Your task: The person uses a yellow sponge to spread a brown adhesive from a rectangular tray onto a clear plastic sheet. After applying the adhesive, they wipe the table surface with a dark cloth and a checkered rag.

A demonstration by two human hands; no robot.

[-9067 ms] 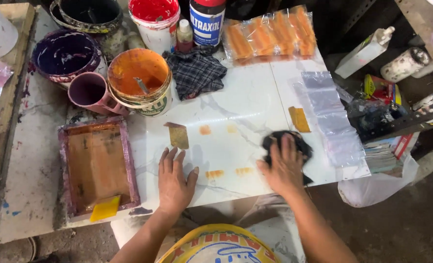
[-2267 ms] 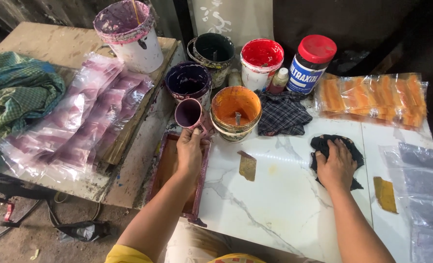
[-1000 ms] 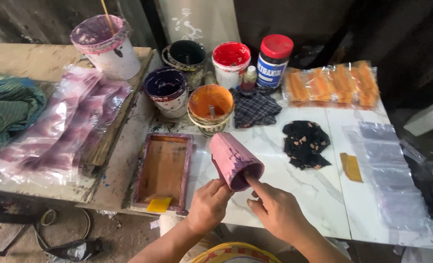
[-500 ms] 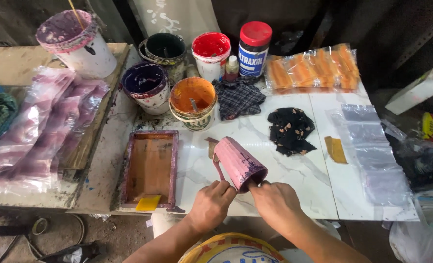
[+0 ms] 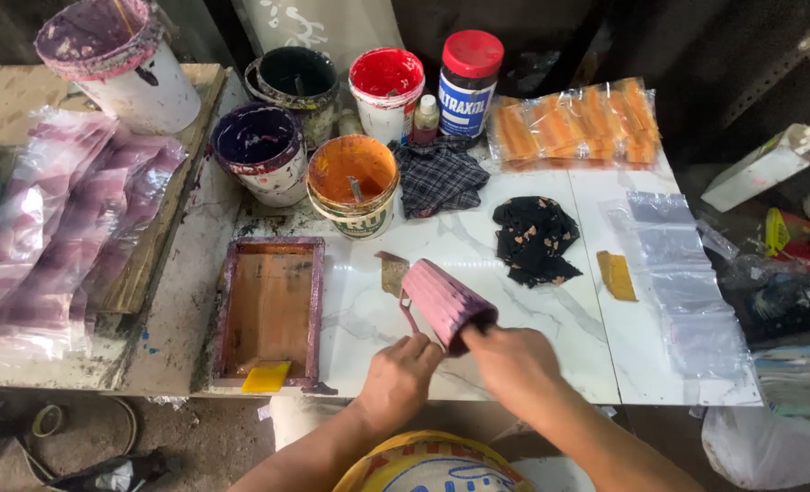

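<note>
Clamping a paint-stained pink plastic mug (image 5: 448, 304), left hand (image 5: 398, 381) grips its handle, right hand (image 5: 511, 362) plugs its mouth.

Pink mug (image 5: 448, 304) betw. both hands: ribbed, matt, paint-stained plastic. Table (image 5: 550, 319) under hands: glossy white marble-look, smooth. Black rag (image 5: 534, 237) beyond right hand (image 5: 514, 357): soft cloth, spotted. Wood frame (image 5: 271, 310) by left hand (image 5: 400, 378): rough, stained. Bags (image 5: 673, 264) far right: clear shiny plastic.

White marble-patterned tabletop (image 5: 532, 314) with black rag (image 5: 534, 237), checked cloth (image 5: 437, 175), wooden-framed screen (image 5: 270, 310), orange paint bucket (image 5: 353, 185).
</note>
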